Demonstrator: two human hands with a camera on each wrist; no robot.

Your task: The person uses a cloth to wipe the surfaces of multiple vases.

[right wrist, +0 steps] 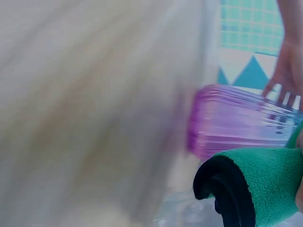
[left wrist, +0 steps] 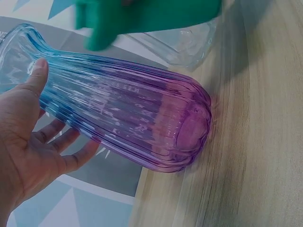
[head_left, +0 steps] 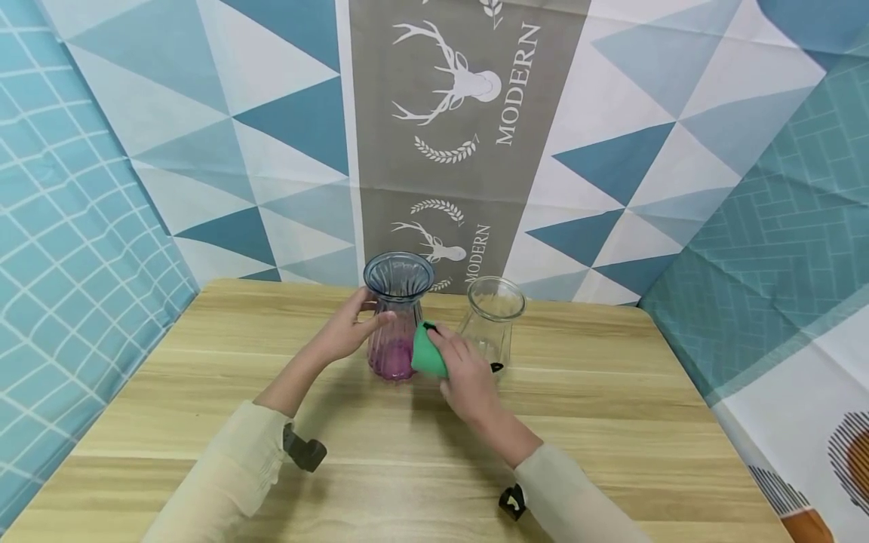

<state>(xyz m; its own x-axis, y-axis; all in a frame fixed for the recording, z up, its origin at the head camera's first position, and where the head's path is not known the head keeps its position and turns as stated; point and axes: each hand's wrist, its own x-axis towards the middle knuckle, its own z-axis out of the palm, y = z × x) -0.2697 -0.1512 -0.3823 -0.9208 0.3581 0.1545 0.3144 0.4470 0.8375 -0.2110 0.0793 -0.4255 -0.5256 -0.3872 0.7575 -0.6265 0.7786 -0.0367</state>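
Note:
A ribbed glass vase [head_left: 392,362], blue at the flared top and purple at the base, stands upright on the table. My left hand [head_left: 349,328] holds it from the left, thumb across the neck; in the left wrist view the other fingers lie along the vase's side. My right hand [head_left: 468,381] grips a folded green cloth [right wrist: 265,182] with a black underside, close to the vase's right side. Whether the cloth touches the glass I cannot tell. Just behind the right hand stands a clear glass vase [head_left: 501,335], its lower part partly hidden.
Both vases stand near the back of the wooden table [head_left: 380,467]. Behind them hangs a patterned curtain [head_left: 299,151] with deer heads and triangles. A small black piece [head_left: 497,367] shows beside the right hand, at the clear vase's base.

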